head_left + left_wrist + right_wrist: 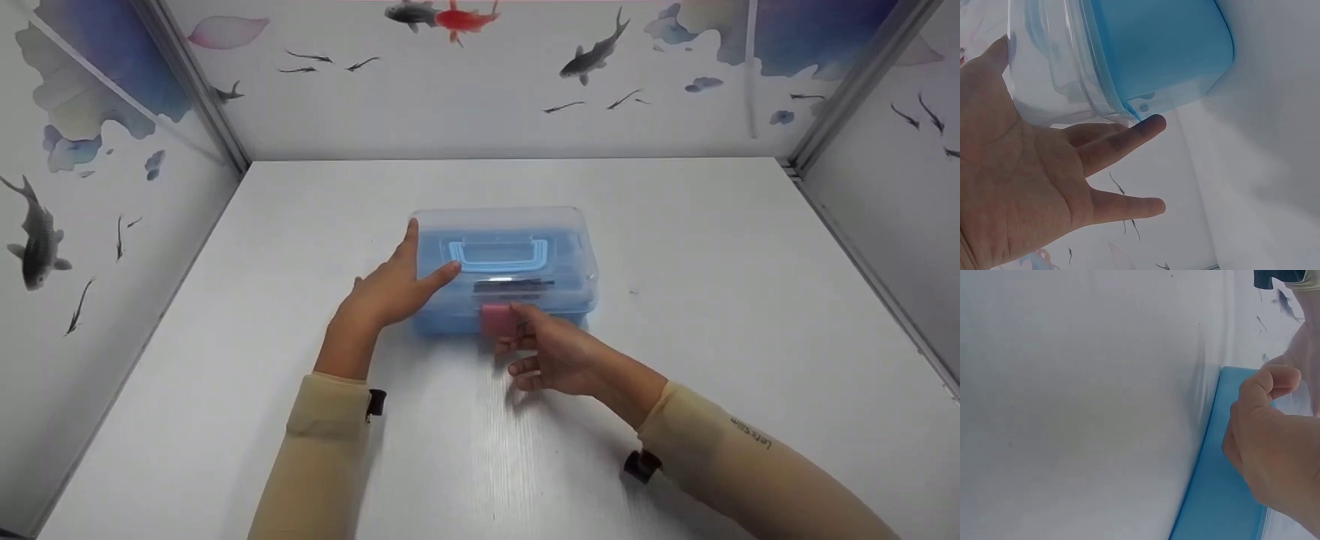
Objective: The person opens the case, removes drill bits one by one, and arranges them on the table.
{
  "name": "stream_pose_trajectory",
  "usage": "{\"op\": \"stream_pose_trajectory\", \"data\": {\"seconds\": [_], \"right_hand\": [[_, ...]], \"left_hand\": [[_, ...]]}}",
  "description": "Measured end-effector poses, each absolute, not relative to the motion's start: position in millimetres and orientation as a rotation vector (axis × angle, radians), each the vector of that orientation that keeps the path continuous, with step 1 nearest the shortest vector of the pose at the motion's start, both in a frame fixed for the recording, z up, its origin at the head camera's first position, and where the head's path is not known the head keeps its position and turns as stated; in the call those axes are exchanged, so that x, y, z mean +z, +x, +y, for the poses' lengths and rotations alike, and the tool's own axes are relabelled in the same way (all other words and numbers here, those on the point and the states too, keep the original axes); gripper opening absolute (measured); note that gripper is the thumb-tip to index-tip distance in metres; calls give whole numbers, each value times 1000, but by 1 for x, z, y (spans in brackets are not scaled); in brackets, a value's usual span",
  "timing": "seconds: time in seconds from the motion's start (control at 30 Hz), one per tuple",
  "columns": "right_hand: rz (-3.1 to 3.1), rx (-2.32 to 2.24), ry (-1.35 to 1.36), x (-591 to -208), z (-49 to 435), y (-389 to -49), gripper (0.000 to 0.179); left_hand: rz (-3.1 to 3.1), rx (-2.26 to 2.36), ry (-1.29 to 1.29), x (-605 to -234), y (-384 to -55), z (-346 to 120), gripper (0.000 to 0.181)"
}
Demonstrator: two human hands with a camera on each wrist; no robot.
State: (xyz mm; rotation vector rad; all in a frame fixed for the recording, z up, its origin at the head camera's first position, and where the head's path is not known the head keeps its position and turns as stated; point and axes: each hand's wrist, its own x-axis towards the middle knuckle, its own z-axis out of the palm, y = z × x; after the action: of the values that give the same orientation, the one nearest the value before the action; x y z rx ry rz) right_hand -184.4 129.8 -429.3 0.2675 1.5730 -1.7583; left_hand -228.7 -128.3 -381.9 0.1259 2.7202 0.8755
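A blue plastic storage box (442, 321) with a clear lid (574, 262) stands at the middle of the table. Its light blue carrying handle (502, 266) lies folded down on top. My left hand (386, 292) rests against the lid's left side, thumb over the top; in the left wrist view its fingers (1123, 143) reach straight along the end of the box. At the front, my right hand (562, 349) has thumb and forefinger at the pink latch (496, 320), its other fingers loosely curled below. That hand (1275, 439) hides the latch in the right wrist view.
Something thin and dark (514, 286) shows through the lid near the front. White panels printed with fish (596, 52) enclose the white table (675, 225) at the back and both sides. Dark wrist straps (643, 466) show at the sleeves.
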Motion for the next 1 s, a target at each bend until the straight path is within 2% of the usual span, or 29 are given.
{"op": "stream_pose_trajectory", "data": {"seconds": [0.27,0.57,0.8,1.0], "right_hand": [[1625,-1736,260,-431,134,-185,57],[1654,-1728,238,-429,136,-186,45],[1682,-1702,189,-430,139,-183,45],[1772,-1645,160,-432,139,-180,34]], "left_hand": [[2712,891,139,-383,-229,-128,113],[2739,888,152,-383,-228,-128,112],[2738,889,141,-383,-227,-127,112],[2746,883,142,-382,-226,-128,111]]}}
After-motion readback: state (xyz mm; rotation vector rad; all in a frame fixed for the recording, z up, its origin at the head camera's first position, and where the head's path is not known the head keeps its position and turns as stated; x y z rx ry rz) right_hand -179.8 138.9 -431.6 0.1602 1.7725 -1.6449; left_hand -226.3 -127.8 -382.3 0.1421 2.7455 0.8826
